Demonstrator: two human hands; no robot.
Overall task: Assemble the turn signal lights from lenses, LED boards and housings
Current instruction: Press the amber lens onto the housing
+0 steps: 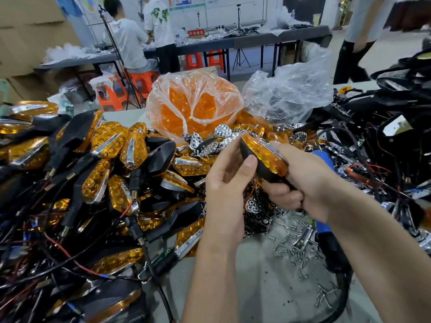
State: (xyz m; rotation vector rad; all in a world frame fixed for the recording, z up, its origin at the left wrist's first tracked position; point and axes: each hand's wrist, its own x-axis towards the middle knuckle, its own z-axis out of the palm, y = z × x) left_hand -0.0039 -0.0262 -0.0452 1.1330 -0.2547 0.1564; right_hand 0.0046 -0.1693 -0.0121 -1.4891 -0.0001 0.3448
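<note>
While my left hand (229, 183) thumbs the black housing (254, 164), my right hand (303, 180) grips its stem. The amber lens (263, 152) looks light, rigid, slick; I'd press its edges.

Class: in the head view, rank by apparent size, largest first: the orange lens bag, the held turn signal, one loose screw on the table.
1. Lens bag
2. Turn signal, held nearer the camera, so true sizes are unsure
3. Screw

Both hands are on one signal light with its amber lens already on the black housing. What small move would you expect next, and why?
Probably pressing the amber lens fully into the black housing. The left hand has its thumb on the housing edge, the right hand grips the unit, and loose screws lie below for fastening afterwards.
</note>
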